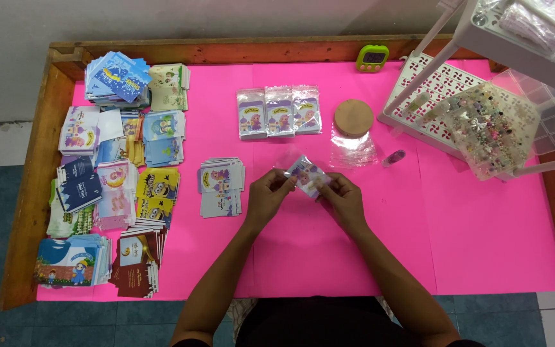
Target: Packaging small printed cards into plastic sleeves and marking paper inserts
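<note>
My left hand [266, 193] and my right hand [342, 198] meet over the middle of the pink table [483, 244], both pinching one small clear plastic sleeve with a picture card [306, 173] inside, held tilted just above the surface. A short stack of similar purple cards [221, 186] lies just left of my left hand. Three filled sleeves [279, 111] lie in a row further back. A pile of empty clear sleeves [352, 151] sits behind my right hand, with a round cork lid [353, 117] resting on its far edge.
Many stacks of printed cards [117, 173] cover the table's left part. A white rack [448, 90] with a clear box of small trinkets [489, 128] stands at the back right. A green timer [372, 58] sits at the back edge, and a small vial [394, 157] lies near the rack.
</note>
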